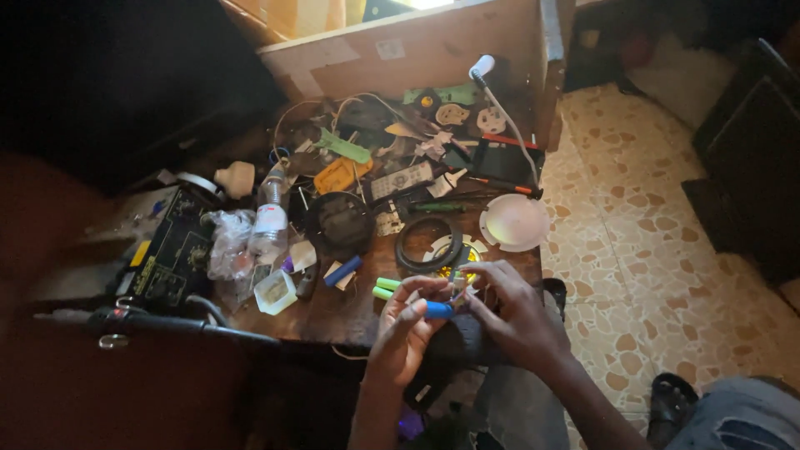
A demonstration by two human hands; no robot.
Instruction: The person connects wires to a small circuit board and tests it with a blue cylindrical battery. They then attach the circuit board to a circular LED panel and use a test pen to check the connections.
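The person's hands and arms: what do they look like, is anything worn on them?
Both are bare: the left hand and right hand show no gloves, and no rings or watch can be made out in the dim light. The forearms are uncovered, with no sleeves in view. The fingers look slim and long.

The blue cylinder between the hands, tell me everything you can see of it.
The blue cylinder looks like a small battery cell with a smooth, glossy blue wrap. It lies roughly level, held above the front edge of the cluttered wooden table. The left hand pinches its near end between fingertips, covering part of it, while the right hand closes in at its other end, where thin wires seem to meet it. Its end caps are too small to make out. Two similar green cylinders lie just behind it.
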